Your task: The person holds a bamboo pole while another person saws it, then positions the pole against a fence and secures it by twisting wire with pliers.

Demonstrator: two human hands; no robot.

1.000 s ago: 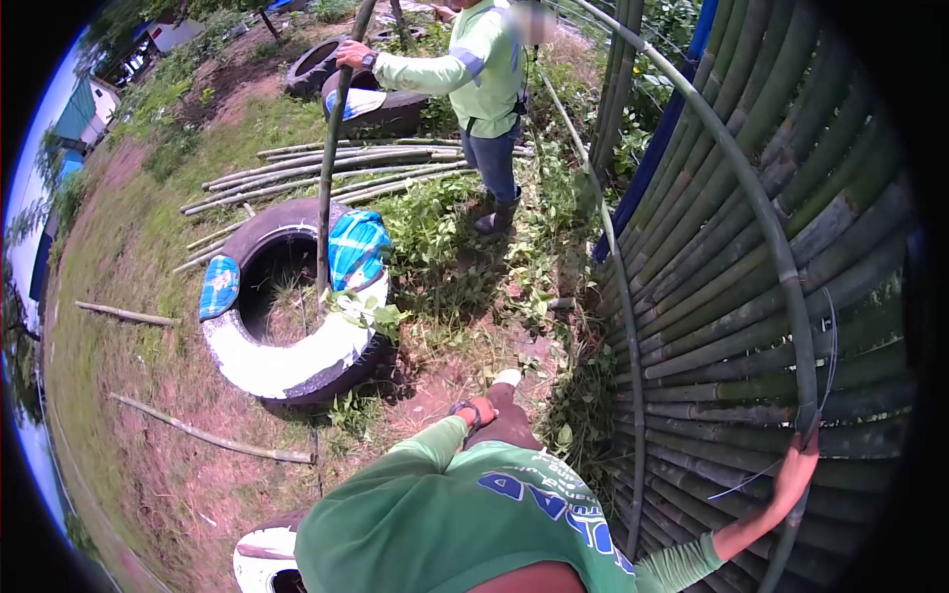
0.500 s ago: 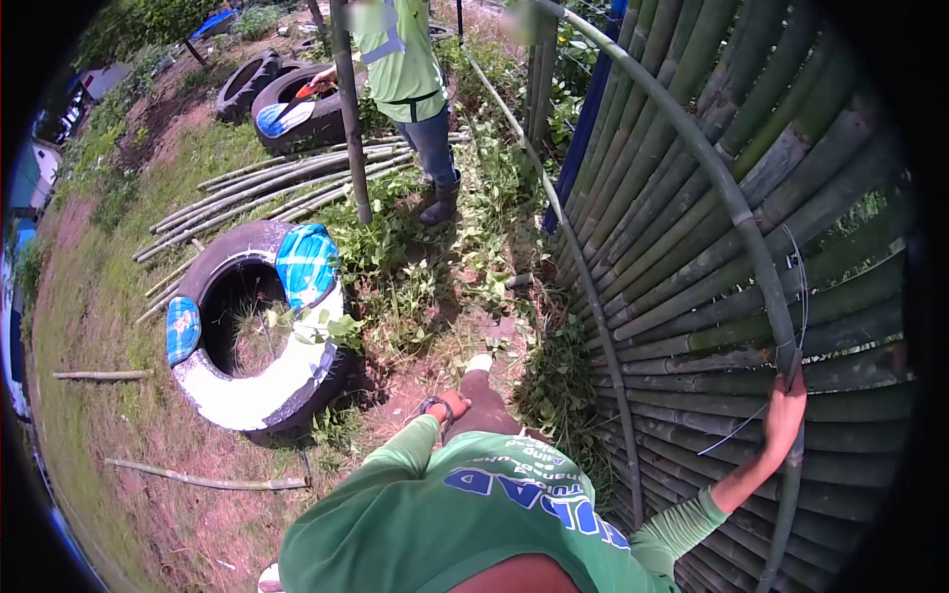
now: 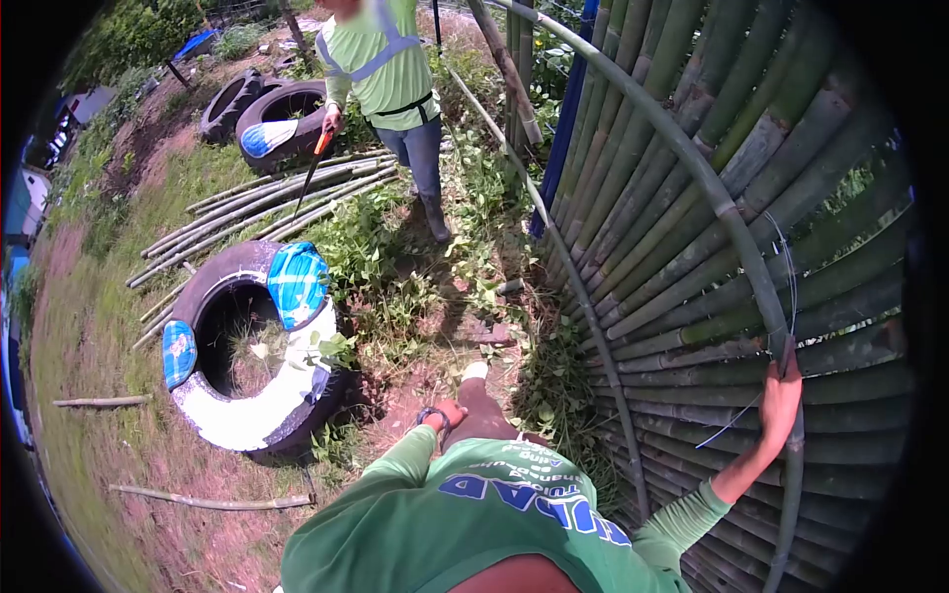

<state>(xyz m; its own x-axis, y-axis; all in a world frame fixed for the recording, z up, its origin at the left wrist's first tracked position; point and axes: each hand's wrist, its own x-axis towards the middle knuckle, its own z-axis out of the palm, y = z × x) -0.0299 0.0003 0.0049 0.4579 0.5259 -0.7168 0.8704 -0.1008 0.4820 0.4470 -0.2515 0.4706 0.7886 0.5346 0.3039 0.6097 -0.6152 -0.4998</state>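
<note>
My right hand (image 3: 781, 400) is closed at the curved bamboo rail (image 3: 736, 222) of a fence, pinching a thin wire (image 3: 789, 262). The wire loops up above my fingers, and a loose tail hangs to the left of the hand. A dark bit shows at my fingertips, too small to name. Behind the rail stand close-set green bamboo poles (image 3: 682, 336). My left hand (image 3: 450, 412), with a dark band on its wrist, rests on my bent leg (image 3: 481, 415). Its fingers look curled in, with nothing visible in them.
A painted tyre (image 3: 237, 420) lies at left, with cut bamboo poles (image 3: 247, 208) behind it. Another person (image 3: 386, 89) stands ahead, holding an orange-handled long blade (image 3: 308, 178). More tyres (image 3: 287, 104) lie farther back. A loose stick (image 3: 213, 502) is at lower left.
The other person has turned and lowered the orange-handled blade from over the far tyre to point down. My view has shifted slightly; both my hands stay in place.
</note>
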